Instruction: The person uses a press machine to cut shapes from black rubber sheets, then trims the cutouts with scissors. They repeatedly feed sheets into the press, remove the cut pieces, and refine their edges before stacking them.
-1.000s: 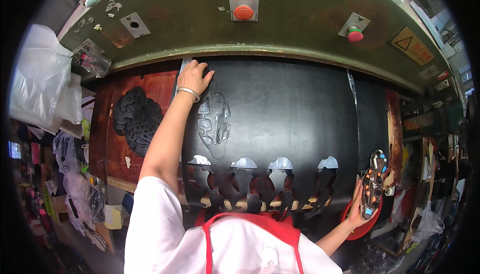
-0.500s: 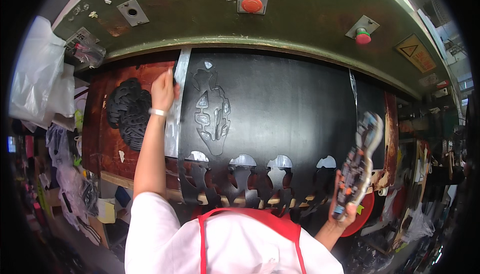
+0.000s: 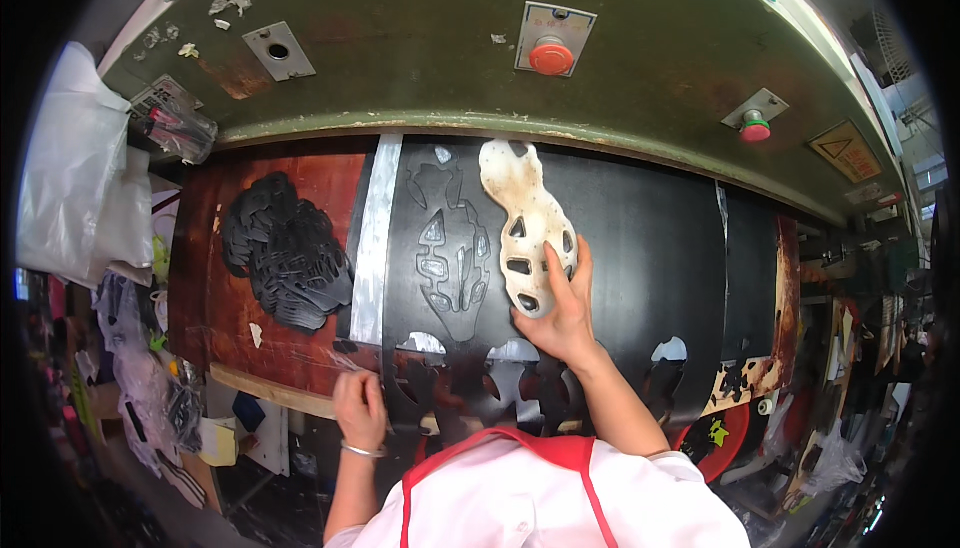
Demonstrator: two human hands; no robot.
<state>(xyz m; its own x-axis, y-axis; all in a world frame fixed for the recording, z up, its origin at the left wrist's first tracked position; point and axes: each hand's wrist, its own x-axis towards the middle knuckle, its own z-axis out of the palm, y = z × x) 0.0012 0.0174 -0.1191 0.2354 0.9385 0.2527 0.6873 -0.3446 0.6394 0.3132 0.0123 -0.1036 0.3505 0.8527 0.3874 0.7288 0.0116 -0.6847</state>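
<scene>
My right hand [image 3: 562, 308] grips the lower end of a cream, sole-shaped cutting die [image 3: 527, 218] with several cut-out windows. The die lies on or just above a black rubber-like sheet [image 3: 640, 228], right beside a sole-shaped outline [image 3: 450, 248] cut into that sheet. Near the front edge of the table, my left hand [image 3: 360, 410] is closed with its fingers curled; what is in them, if anything, I cannot make out. A loose pile of black cut pieces [image 3: 283, 253] lies on the reddish-brown board to the left.
A green machine beam [image 3: 400, 58] with red push buttons [image 3: 550, 55] spans the far side. A pale strip [image 3: 376, 248] runs along the sheet's left side. Cut-out gaps line the sheet's front edge. A red round container [image 3: 735, 443] stands below at right; plastic bags [image 3: 75, 168] hang at left.
My right hand has brought the die from the right side onto the sheet beside the cut outline, its cream face now up. My left hand has come back from the far edge toward me.
</scene>
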